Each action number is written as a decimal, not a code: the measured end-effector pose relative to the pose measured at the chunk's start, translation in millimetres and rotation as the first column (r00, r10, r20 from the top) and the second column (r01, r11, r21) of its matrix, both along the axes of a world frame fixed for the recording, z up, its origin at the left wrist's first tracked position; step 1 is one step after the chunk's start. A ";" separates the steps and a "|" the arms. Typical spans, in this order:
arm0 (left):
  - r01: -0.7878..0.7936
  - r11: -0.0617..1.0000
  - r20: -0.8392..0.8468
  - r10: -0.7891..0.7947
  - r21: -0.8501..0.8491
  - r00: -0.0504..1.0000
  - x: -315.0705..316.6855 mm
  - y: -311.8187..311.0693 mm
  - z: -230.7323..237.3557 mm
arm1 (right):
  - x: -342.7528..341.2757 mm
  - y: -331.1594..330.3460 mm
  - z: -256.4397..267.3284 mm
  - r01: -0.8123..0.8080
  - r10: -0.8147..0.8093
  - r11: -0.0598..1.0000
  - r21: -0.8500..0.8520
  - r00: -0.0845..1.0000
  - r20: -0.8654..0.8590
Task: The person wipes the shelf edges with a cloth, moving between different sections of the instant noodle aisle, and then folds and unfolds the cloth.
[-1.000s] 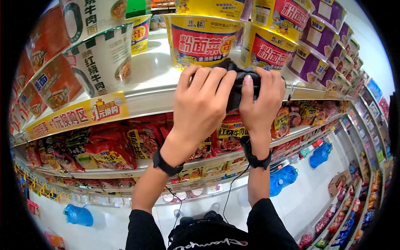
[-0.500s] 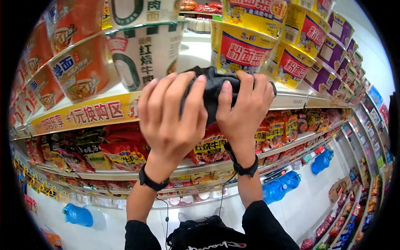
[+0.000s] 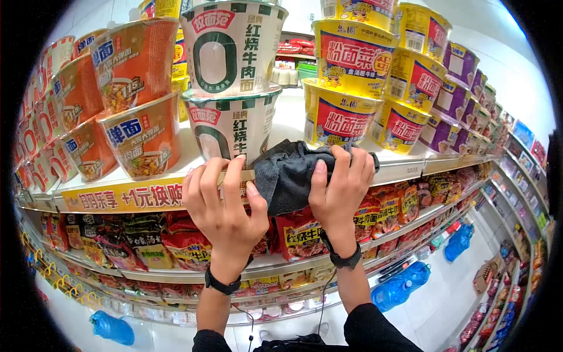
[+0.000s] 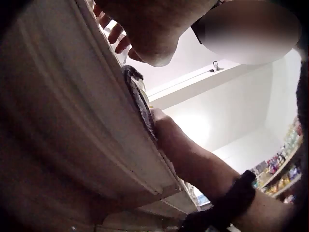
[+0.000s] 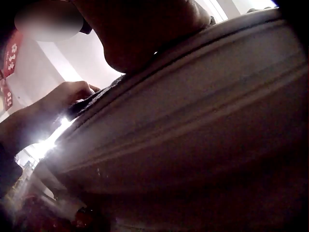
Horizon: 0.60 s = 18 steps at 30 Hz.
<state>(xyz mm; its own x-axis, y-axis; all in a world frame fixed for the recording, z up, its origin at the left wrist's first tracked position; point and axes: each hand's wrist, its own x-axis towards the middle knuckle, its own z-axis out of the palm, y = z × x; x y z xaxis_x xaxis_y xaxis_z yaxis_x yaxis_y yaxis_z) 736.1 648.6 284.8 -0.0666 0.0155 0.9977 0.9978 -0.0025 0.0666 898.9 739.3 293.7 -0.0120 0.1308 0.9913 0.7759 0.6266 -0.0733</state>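
Observation:
A black cloth (image 3: 287, 176) lies bunched on the front edge of the upper shelf (image 3: 404, 167) and drapes over it in the head view. My right hand (image 3: 340, 190) grips its right part, thumb and fingers bent over the fabric. Just left of the cloth, my left hand (image 3: 226, 211) rests at the shelf edge with fingers spread and holds nothing. Directly behind the left fingers stand stacked white noodle cups (image 3: 234, 123). Yellow noodle cups (image 3: 343, 111) rise behind the cloth. From below, the left wrist view shows the cloth (image 4: 139, 101) along the shelf edge.
Orange noodle cups (image 3: 141, 138) are stacked at the left, purple ones (image 3: 451, 117) at the right. A yellow price strip (image 3: 123, 198) runs along the shelf front. Noodle packets (image 3: 302, 234) fill the shelf below. Blue water bottles (image 3: 402, 286) lie on the floor.
Both hands have shifted left along the shelf relative to the cups. The left hand has come off the cloth, which now spreads out more. The head view has turned toward the left.

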 end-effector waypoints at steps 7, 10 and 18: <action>-0.066 0.994 0.004 0.067 -0.089 0.998 -0.9 5.6 1.0 | 2.8 0.5 -0.4 -0.023 0.023 1.000 0.012 1.000 0.016; -0.051 0.993 0.013 0.053 -0.106 0.999 0.6 6.3 -3.9 | 6.1 0.8 -1.5 -0.034 0.034 0.999 0.007 0.999 0.034; 0.012 0.993 -0.081 -0.022 -0.121 0.996 40.1 0.3 -11.1 | 13.1 -1.2 -2.2 -0.077 0.075 0.997 0.016 0.994 0.078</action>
